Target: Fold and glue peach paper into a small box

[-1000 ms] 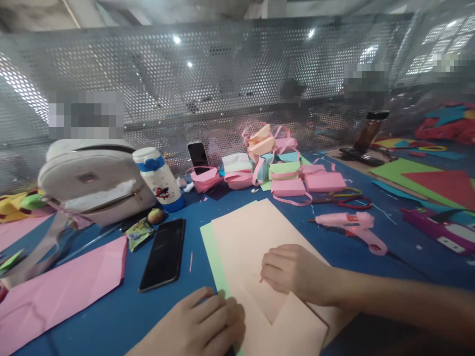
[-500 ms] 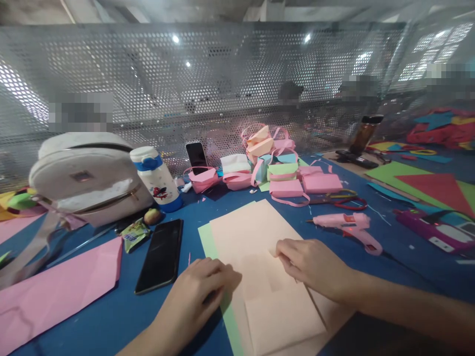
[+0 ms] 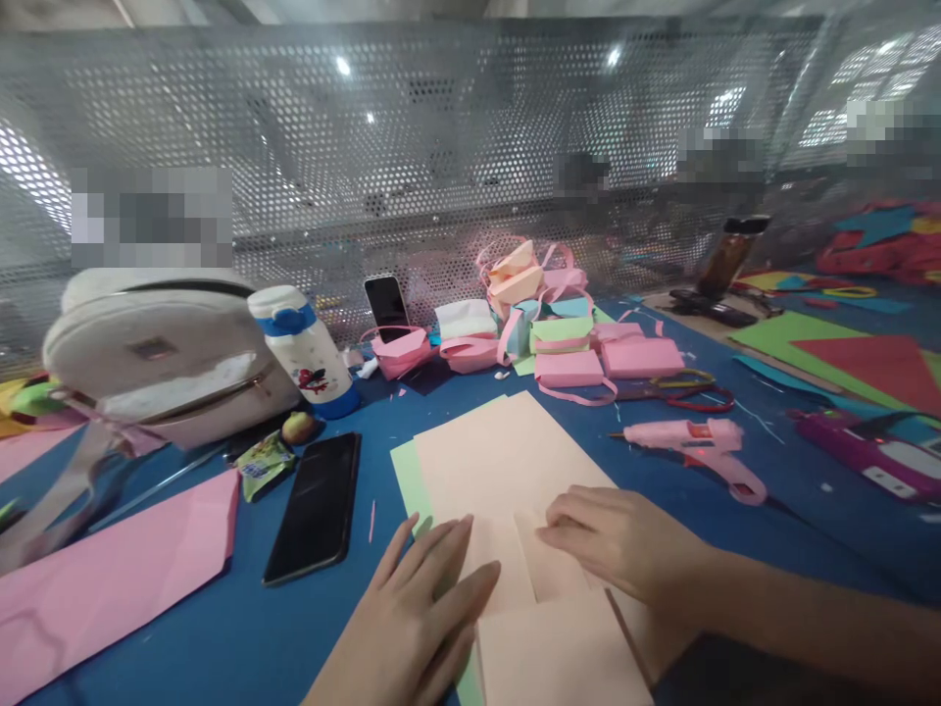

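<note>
Peach paper sheets point(image 3: 507, 451) lie at the centre front, over a green sheet point(image 3: 407, 480) whose edge shows along the left side. On top rests a folded piece of peach paper point(image 3: 563, 652) with a narrow flap near its upper end. My left hand point(image 3: 422, 598) is spread open, fingers apart, over the left edge of the papers. At the flap's right side, my right hand point(image 3: 624, 539) has its fingers curled and pinched together on the folded peach paper. Its fingertips are partly hidden, so the exact grip is hard to see.
A phone point(image 3: 315, 505) and folded pink paper point(image 3: 139, 579) lie left. A pink glue gun point(image 3: 687, 441) and scissors point(image 3: 691, 387) are right. Behind stand a water bottle point(image 3: 305, 353), a white backpack point(image 3: 169, 363), small paper bags point(image 3: 569, 371) and a perforated metal screen point(image 3: 441, 147).
My left hand has gone from loosely curled to spread open, moving right over the papers. My right hand has moved slightly down, and the narrow flap stands out more clearly.
</note>
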A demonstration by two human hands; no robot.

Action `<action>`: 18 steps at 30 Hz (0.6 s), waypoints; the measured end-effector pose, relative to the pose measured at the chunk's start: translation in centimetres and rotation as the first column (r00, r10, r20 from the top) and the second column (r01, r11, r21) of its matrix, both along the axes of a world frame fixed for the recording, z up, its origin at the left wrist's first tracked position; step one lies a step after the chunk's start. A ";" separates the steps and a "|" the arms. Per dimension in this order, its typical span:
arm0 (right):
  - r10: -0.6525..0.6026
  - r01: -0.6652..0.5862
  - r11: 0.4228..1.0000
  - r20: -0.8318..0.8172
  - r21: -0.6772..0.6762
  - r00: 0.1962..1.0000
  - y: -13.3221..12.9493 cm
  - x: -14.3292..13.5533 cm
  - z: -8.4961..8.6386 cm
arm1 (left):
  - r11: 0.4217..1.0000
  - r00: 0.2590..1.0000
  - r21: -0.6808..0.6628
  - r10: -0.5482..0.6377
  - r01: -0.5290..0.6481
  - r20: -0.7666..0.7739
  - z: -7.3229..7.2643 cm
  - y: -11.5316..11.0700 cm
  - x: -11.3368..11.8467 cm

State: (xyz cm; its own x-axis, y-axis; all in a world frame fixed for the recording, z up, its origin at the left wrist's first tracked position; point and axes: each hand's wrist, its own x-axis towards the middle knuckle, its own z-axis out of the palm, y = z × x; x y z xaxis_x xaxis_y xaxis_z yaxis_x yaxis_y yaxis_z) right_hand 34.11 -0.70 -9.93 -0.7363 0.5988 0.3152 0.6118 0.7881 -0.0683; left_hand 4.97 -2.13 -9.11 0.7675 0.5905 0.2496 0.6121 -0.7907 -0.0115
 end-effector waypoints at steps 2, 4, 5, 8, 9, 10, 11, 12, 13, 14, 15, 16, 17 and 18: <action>0.037 -0.037 0.999 0.023 0.020 0.999 0.2 -0.1 -0.2 | 1.000 1.000 -0.018 -0.003 0.003 0.008 0.3 0.1 0.3; 0.056 -0.056 0.998 0.042 -0.011 0.998 0.4 -0.2 -0.2 | 0.999 1.000 -0.031 -0.005 0.006 0.017 0.6 0.2 0.4; 0.062 -0.061 0.998 0.047 -0.029 0.997 0.6 -0.3 -0.2 | 0.999 1.000 -0.037 -0.006 0.007 0.021 0.7 0.2 0.4; 0.102 -0.098 0.994 0.075 -0.050 0.992 1.1 -0.8 0.1 | 0.999 0.999 -0.042 -0.006 0.007 0.034 0.8 0.3 0.4; 0.116 -0.113 0.993 0.087 -0.037 0.990 1.2 -1.0 0.1 | 0.999 0.999 -0.038 -0.007 0.009 0.039 0.8 0.3 0.5; 0.127 -0.125 0.992 0.101 -0.025 0.987 1.4 -1.2 0.0 | 0.999 0.999 -0.035 -0.010 0.011 0.044 0.7 0.4 0.5; 0.130 -0.129 0.992 0.113 -0.012 0.985 1.6 -1.5 -0.1 | 0.999 0.999 -0.030 -0.015 0.017 0.052 0.6 0.5 0.5; 0.123 -0.124 0.992 0.117 0.005 0.985 1.7 -1.6 -0.3 | 0.999 0.998 -0.022 -0.028 0.029 0.063 0.4 0.6 0.5; 0.114 -0.117 0.993 0.116 0.019 0.987 1.8 -1.8 -0.5 | 0.999 0.996 -0.008 -0.046 0.047 0.079 0.2 0.7 0.5; 0.104 -0.108 0.994 0.111 0.031 0.988 1.9 -1.9 -0.7 | 0.998 0.993 0.008 -0.068 0.067 0.092 -0.1 0.9 0.6; 0.097 -0.101 0.994 0.101 0.039 0.990 2.0 -2.0 -0.9 | 0.996 0.991 0.023 -0.088 0.086 0.100 -0.4 1.0 0.6; 0.092 -0.097 0.994 0.087 0.051 0.992 2.0 -2.1 -1.1 | 0.994 0.989 0.038 -0.102 0.098 0.104 -0.7 1.1 0.6; 0.089 -0.094 0.994 0.074 0.063 0.993 2.0 -2.2 -1.2 | 0.993 0.989 0.048 -0.109 0.105 0.102 -1.0 1.2 0.6; 0.089 -0.093 0.993 0.063 0.072 0.994 2.0 -2.2 -1.3 | 0.993 0.989 0.055 -0.113 0.108 0.100 -1.4 1.2 0.6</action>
